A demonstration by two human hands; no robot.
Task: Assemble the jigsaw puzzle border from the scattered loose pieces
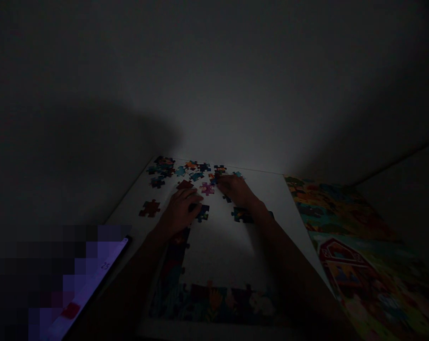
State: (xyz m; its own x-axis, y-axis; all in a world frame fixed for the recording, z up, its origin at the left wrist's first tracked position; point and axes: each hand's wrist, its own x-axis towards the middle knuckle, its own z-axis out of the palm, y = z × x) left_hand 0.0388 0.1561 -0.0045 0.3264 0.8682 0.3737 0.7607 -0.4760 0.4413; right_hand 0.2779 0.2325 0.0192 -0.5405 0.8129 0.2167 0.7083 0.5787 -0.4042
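Note:
In dim light, my right hand (237, 189) reaches to the far part of a white board (221, 251). Its fingers are closed at a small orange and blue puzzle piece (212, 178), partly hidden by the fingertips. My left hand (181, 208) lies over the board with its fingers stretched and thumb apart. A dark puzzle piece (203, 214) shows beside that thumb, and a reddish-brown piece (184, 184) is just beyond the fingers. Between the hands lies a pink puzzle piece (208, 189). Under my right wrist a dark joined piece (241, 214) is partly covered.
Joined puzzle pieces (214, 303) form a strip along the near edge and up the left side. Several loose pieces (161, 166) lie at the far left; a brown piece (150, 208) sits apart. A lit screen (97, 279) is at left, picture sheets (356, 265) at right.

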